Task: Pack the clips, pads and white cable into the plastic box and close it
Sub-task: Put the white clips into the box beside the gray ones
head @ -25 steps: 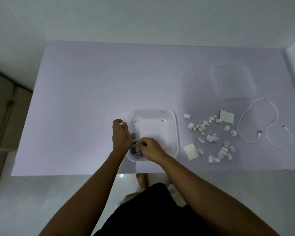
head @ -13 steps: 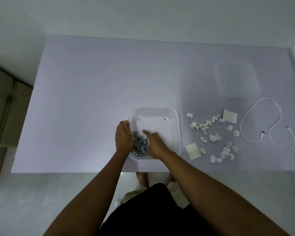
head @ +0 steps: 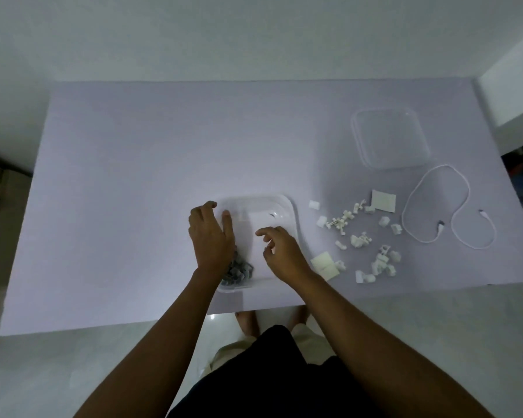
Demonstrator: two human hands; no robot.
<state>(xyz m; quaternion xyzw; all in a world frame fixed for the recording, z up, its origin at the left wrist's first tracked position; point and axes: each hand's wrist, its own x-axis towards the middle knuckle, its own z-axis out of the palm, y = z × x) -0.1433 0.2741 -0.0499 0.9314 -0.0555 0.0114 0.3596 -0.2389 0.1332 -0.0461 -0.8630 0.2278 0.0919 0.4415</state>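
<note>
The clear plastic box (head: pixel 286 206) sits near the table's front edge, with a heap of grey clips (head: pixel 239 271) in its near left corner. My left hand (head: pixel 212 236) lies over the box's left side, fingers straight, holding nothing. My right hand (head: pixel 281 250) hovers above the box's right half with loosely bent fingers, empty. Several white clips (head: pixel 360 239) lie scattered right of the box. One pale pad (head: pixel 325 265) lies by my right wrist, another pad (head: pixel 383 200) farther right. The white cable (head: pixel 435 203) loops at the far right. The clear lid (head: pixel 390 137) rests behind it.
The table (head: pixel 133 176) is covered in pale lilac; its front edge runs just below the box. A white wall block (head: pixel 514 89) stands at the right rear corner. My legs and feet show under the front edge.
Both hands have lifted away from the grey clips in the box. The left hand moved up along the box's left side; the right hand rose and spread its fingers.
</note>
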